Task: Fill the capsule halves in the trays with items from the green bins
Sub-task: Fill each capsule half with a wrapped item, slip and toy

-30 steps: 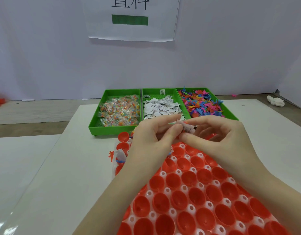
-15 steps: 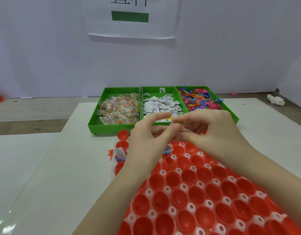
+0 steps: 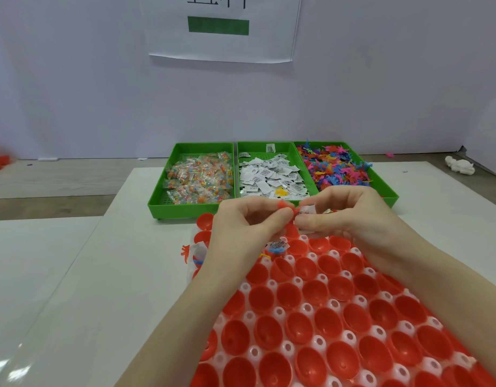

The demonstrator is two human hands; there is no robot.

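A: Centre frame, left hand (image 3: 241, 227) is pinching an orange figure (image 3: 286, 209); right hand (image 3: 350, 219) is pinching a white packet (image 3: 307, 210), tips touching.
B: Empty capsule halves (image 3: 311, 294) are lying directly below both hands, equally near

Both hands meet above the far end of the white tray (image 3: 350, 337) of red capsule halves (image 3: 298, 328). The left hand (image 3: 241, 223) pinches a small orange figure (image 3: 288, 208), and the right hand (image 3: 350, 216) pinches a white printed packet (image 3: 307, 210) just beside it. Beyond them on the table (image 3: 96, 275) stand three green bins (image 3: 185, 210): clear candy packets (image 3: 199, 181) on the left, white packets (image 3: 272, 177) in the middle, coloured figures (image 3: 336, 166) on the right.
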